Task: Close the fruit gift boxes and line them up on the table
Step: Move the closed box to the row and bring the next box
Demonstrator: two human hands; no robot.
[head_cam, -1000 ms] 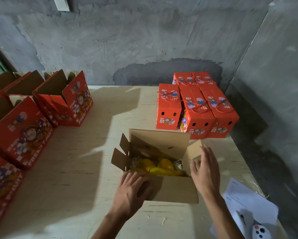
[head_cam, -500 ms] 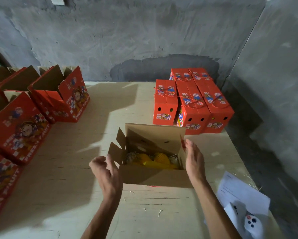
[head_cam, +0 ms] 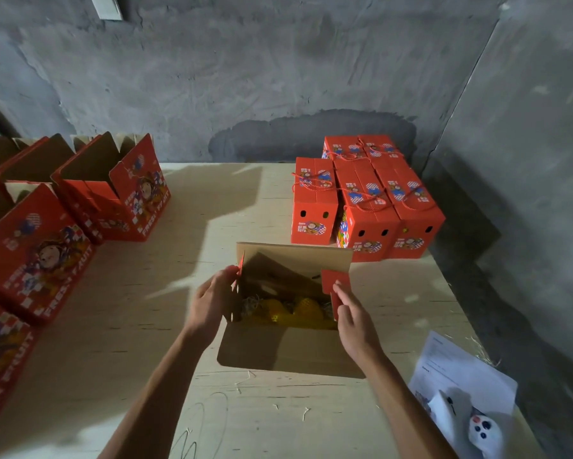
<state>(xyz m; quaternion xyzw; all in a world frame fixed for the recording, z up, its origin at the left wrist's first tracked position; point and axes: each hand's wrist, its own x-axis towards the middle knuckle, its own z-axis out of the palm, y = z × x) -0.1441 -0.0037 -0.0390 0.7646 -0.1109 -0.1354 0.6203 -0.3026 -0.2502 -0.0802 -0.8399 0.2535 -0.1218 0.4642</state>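
An open fruit gift box (head_cam: 288, 346) sits in the middle of the table, its brown inner flaps showing and yellow netted fruit (head_cam: 290, 309) inside. My left hand (head_cam: 212, 299) presses the left end flap inward with fairly straight fingers. My right hand (head_cam: 354, 319) pushes the red right end flap (head_cam: 335, 282) inward over the opening. The long rear flap stands up behind, the front flap hangs toward me. Several closed red boxes (head_cam: 364, 200) with rope handles stand grouped at the back right.
Open red gift boxes (head_cam: 113, 193) line the table's left side. A sheet of paper (head_cam: 460, 376) and a small white object (head_cam: 484, 432) lie at the near right corner. Grey walls close off the back and right. Bits of straw litter the wooden table (head_cam: 139, 326).
Both hands moved from the box's front to its two ends and folded the side flaps up and inward; the view has come closer to the box.
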